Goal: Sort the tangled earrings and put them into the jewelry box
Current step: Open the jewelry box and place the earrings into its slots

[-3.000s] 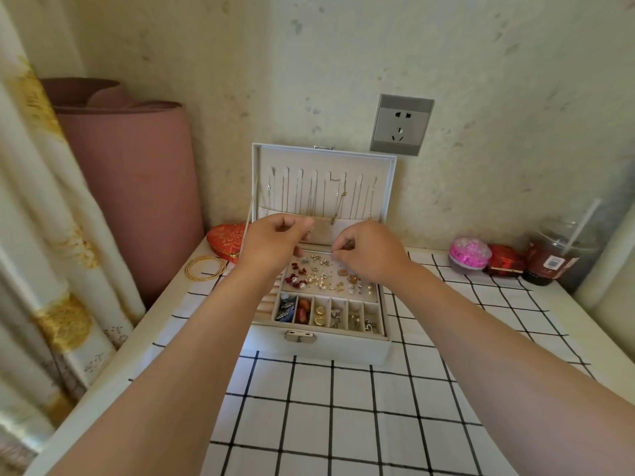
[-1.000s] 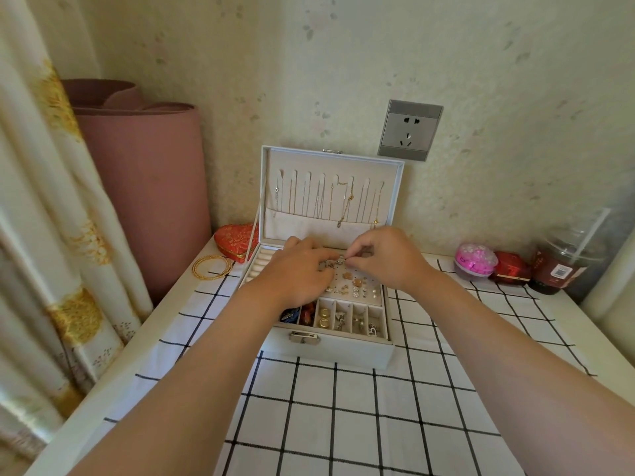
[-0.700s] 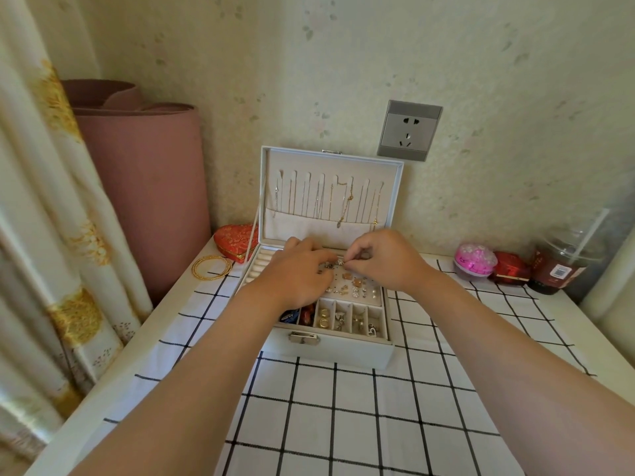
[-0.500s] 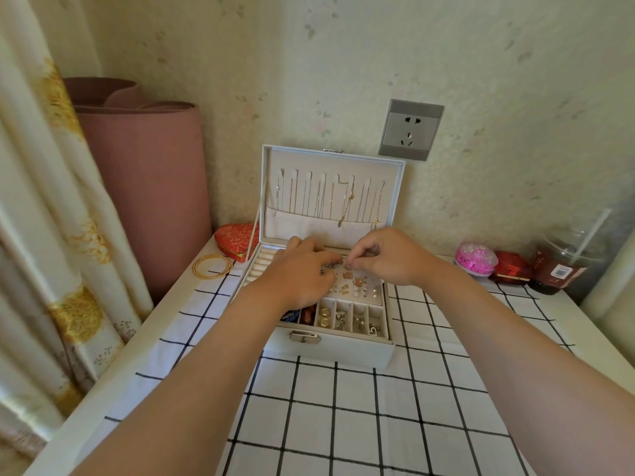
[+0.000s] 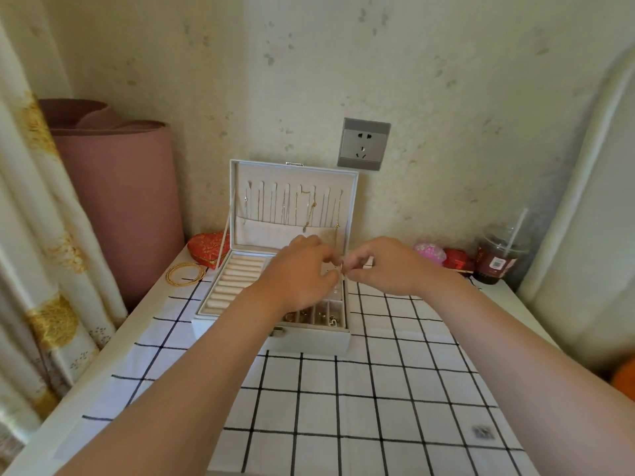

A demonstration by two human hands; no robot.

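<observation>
Jewelry box (image 5: 311, 342): open on the table (image 5: 508, 305), lid upright; we note small pieces in its front compartments.
Left hand (image 5: 299, 274): over the box's right half, grip pinching a small earring (image 5: 341, 268).
Right hand (image 5: 386, 266): fingertips meet the left's; grip pinching the same earring.
Position of earring: held between both hands above the box; we cannot make out detail.

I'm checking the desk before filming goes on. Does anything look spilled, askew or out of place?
Nothing is spilled or damaged. The gold bangles lie loose on the table left of the open jewelry box, not in it. The left hand and right hand pinch a small earring above it.
</observation>
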